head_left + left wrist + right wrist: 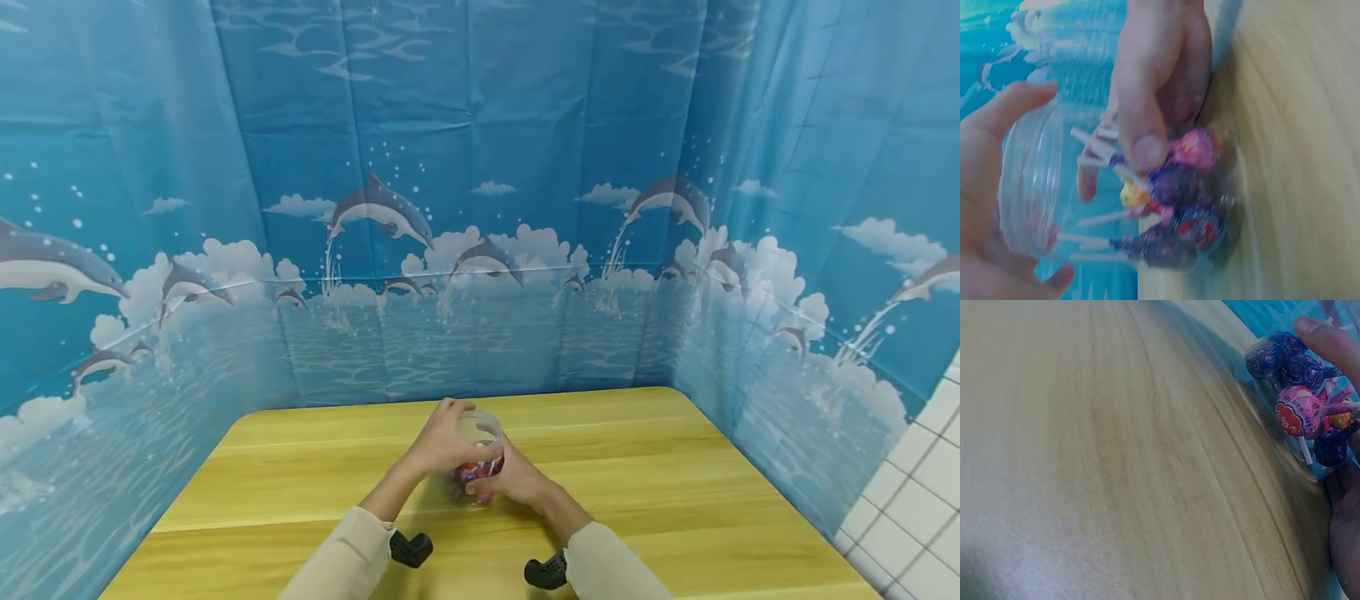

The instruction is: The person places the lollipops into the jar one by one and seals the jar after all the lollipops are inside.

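Observation:
A clear plastic jar (481,427) stands on the table between both hands, with several wrapped lollipops (1185,194) inside. Their wrappers are purple, pink and yellow, and the white sticks point toward the jar's top. Around the ridged top end (1035,175) curl the thumb and fingers of my left hand (442,440); whether a lid is on it, I cannot tell. Lower down, my right hand (519,477) grips the jar's side, its thumb across the wall in front of the lollipops. In the right wrist view the jar's bottom end with lollipops (1297,412) shows at the upper right.
The yellow wood-grain table (637,483) has rounded far corners. A blue curtain with dolphins (487,333) hangs behind it and along its sides. White tiles (922,492) show at the far right. A black device (411,550) is on the left wrist, another (546,571) on the right.

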A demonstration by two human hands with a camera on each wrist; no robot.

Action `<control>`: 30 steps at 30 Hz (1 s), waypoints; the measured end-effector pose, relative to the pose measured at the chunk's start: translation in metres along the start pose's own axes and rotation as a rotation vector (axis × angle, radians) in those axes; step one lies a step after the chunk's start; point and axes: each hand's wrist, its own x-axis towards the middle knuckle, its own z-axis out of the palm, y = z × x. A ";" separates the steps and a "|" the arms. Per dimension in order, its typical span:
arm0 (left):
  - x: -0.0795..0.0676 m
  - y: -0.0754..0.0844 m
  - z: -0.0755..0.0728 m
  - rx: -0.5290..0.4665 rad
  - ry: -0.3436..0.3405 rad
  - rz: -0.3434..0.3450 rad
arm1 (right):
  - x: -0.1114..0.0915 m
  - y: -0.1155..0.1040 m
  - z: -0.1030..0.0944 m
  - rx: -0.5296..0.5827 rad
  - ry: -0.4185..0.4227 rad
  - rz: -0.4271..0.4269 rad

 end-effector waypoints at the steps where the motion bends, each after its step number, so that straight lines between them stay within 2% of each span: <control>1: 0.001 -0.003 -0.002 -0.012 -0.028 0.011 | 0.000 0.001 0.000 0.001 0.003 0.009; 7: 0.009 -0.021 -0.012 -0.092 -0.181 0.058 | -0.002 0.001 0.000 0.035 0.009 0.020; 10: 0.011 -0.026 -0.015 -0.111 -0.217 0.069 | -0.001 -0.001 0.001 0.037 0.011 0.010; 12: 0.010 -0.027 -0.016 -0.120 -0.217 0.085 | -0.002 -0.001 0.002 0.042 0.013 0.012; 15: 0.004 -0.023 -0.014 -0.116 -0.169 0.104 | -0.002 -0.002 0.003 0.057 0.017 0.014; 18: -0.006 -0.015 -0.010 -0.061 -0.093 0.099 | -0.002 -0.001 0.003 0.054 0.019 0.019; 23: -0.018 -0.003 0.001 0.116 0.097 -0.001 | -0.001 -0.002 0.003 0.034 0.011 0.013; 25: -0.020 0.001 0.004 0.149 0.159 -0.054 | -0.001 -0.002 0.003 0.034 0.012 0.007; 27: -0.020 0.002 0.006 0.126 0.181 -0.088 | -0.002 -0.002 0.002 0.031 0.012 0.009; 30: -0.018 -0.001 0.004 0.038 0.143 -0.093 | -0.003 -0.003 0.002 0.024 0.020 0.013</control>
